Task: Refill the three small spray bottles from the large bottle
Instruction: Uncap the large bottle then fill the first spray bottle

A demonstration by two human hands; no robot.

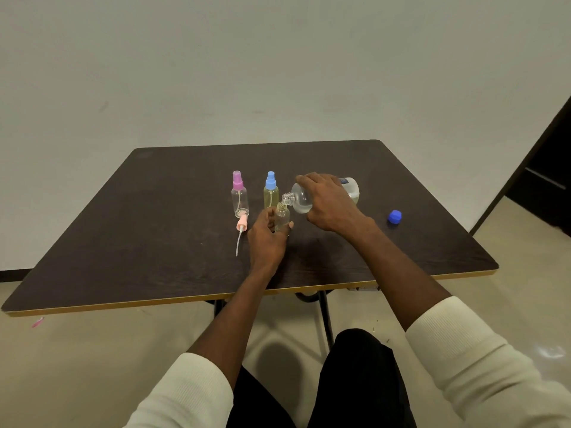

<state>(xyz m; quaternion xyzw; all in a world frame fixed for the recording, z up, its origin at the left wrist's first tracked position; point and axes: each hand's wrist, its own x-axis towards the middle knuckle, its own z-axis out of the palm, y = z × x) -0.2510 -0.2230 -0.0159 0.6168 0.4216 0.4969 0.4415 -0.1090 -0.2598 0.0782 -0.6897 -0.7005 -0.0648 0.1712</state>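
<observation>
Right hand (330,202) grips tilted clear large bottle (301,197), label unreadable; left hand (267,239) holds uncapped small bottle (281,217).

The large bottle (301,197) is clear plastic, uncapped and tipped nearly flat, its threaded neck pointing left and down onto the mouth of an open small bottle (281,218). That small bottle stands upright, clear, its sprayer off. Just behind it stands a small bottle with a blue sprayer (271,190), holding yellowish liquid. Left of that stands a clear small bottle with a purple sprayer (239,194). A pink sprayer (241,225) with its tube lies flat just in front of it.
</observation>
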